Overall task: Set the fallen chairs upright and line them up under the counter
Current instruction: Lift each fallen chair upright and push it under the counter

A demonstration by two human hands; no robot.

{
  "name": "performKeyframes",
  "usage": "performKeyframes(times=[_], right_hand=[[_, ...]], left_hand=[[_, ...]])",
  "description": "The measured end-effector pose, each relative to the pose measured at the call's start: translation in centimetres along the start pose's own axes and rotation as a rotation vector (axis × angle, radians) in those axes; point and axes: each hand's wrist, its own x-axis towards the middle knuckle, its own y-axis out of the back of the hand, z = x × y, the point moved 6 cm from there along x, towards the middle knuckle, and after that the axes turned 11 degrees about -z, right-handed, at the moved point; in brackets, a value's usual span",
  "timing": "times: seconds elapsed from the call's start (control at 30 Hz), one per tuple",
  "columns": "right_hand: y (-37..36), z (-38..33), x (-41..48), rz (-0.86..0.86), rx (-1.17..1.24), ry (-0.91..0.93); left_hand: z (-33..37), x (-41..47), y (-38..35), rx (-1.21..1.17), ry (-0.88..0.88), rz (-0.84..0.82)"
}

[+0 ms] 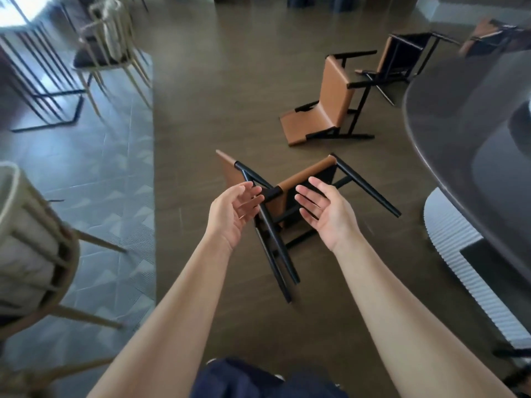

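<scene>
Both hands, left (234, 209) and right (324, 212), reach with fingers spread and empty toward the nearest chair (283, 196), lying just ahead, legs pointing back.

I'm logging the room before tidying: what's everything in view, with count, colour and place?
fallen chairs: three, tan with black frames, on the brown floor, centre to upper right
blurred chair: one, similar tan and black, top right
counter: one, dark grey, right edge
ribbed base: one, white, under the counter
pale chairs: two, beige, upright at left
table: one, black wire legs, top left
tiled floor: blue-grey, left
left hand: open, over the nearest chair
right hand: open, beside it
</scene>
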Motion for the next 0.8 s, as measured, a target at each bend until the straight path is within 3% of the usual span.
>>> performKeyframes(times=[0.47, 0.8], right_hand=[[-14.1, 5.1, 19.2, 0.114, 0.132, -0.036], [-16.0, 5.4, 31.9, 0.201, 0.182, -0.053]], left_hand=[[12.4, 18.3, 12.0, 0.041, 0.102, -0.088], [14.3, 32.0, 15.1, 0.018, 0.211, -0.071]])
